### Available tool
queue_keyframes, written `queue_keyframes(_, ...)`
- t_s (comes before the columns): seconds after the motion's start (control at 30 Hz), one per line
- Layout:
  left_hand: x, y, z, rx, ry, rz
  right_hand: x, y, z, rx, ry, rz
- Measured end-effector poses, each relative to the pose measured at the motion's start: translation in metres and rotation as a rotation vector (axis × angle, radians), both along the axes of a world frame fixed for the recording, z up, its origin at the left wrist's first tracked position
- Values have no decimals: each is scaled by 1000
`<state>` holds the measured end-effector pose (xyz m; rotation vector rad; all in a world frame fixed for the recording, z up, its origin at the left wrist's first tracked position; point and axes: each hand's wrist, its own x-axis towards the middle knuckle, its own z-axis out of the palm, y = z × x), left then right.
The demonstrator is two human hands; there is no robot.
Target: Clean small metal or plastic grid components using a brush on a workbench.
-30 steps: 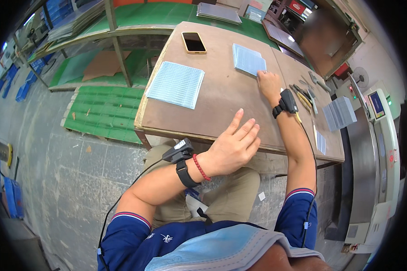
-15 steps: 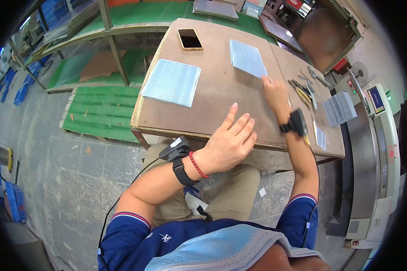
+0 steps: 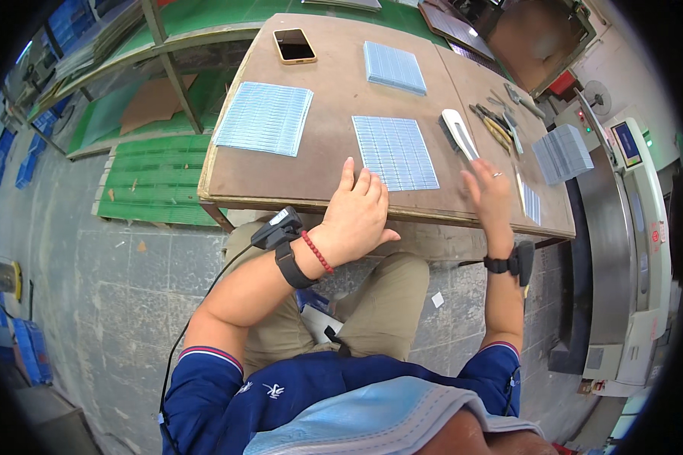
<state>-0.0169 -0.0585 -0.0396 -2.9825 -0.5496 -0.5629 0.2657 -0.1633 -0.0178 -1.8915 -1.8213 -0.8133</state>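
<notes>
A thin light-blue panel with a printed grid [image 3: 396, 152] lies flat on the brown table, close to its near edge. My left hand [image 3: 357, 218] is open at the panel's near left corner, fingers stretched out together and fingertips at its edge. A brush with a white handle and dark bristles [image 3: 460, 135] rests to the right of the panel. My right hand [image 3: 490, 196] is at the near end of the brush handle, its fingers apart and not closed round it. Stacks of similar panels lie at the left [image 3: 265, 117] and far middle [image 3: 395, 68].
A phone [image 3: 294, 47] lies at the table's far left. Yellow-handled pliers [image 3: 493, 127] and other hand tools lie on the right, near another panel stack [image 3: 561, 154]. A grey-white machine [image 3: 636, 250] stands beyond the right edge. The table's wooden edge [image 3: 296, 208] faces me.
My right hand has let go of a panel at the far stack and come back toward me, to the brush. The near panel and the brush now show. My view has shifted slightly.
</notes>
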Motion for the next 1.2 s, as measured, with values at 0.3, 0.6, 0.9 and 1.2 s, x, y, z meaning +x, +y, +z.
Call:
queue_keyframes(0.3,7,-13,-2,6,-46,-87,59,32,-12,-191,416,-222)
queue_keyframes(0.6,5,-9,-2,18,36,-119,-76,52,15,-400,336,220)
queue_keyframes(0.9,5,-4,-9,22,1,-132,-37,79,-1,-344,409,91)
queue_keyframes(1.2,6,-5,-5,4,-5,-151,17,52,5,-319,361,-260)
